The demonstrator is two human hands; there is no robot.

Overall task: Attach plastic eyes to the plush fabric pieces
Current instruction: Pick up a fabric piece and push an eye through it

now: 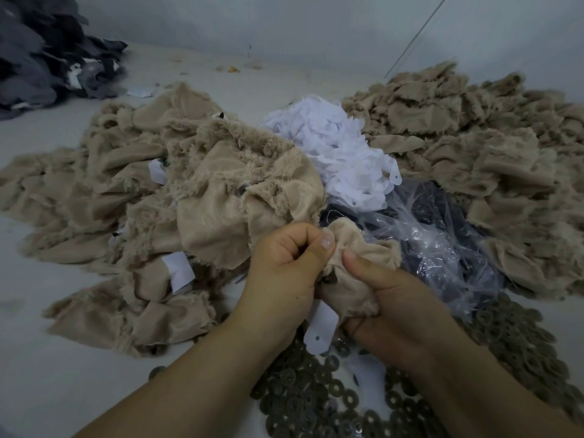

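Mid-fitting on small tan plush fabric piece point(350, 279), pinched by left hand point(284, 273) and gripped by right hand point(388, 308); next probably dark round washer point(303, 403) onto eye post, eye itself hidden.

Beige plush piece point(350, 263) — crumpled, backing outward — above washers, near beige heaps.

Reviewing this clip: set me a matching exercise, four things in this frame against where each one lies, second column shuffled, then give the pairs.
Things
1. metal washers
2. white tags pile
3. dark grey fabric heap
4. clear plastic bag

Places
A. far left corner
B. nearest the person, under the forearms
C. just right of the gripped plush piece
D. middle, between the two beige plush heaps

Pairs: 1-B, 2-D, 3-A, 4-C
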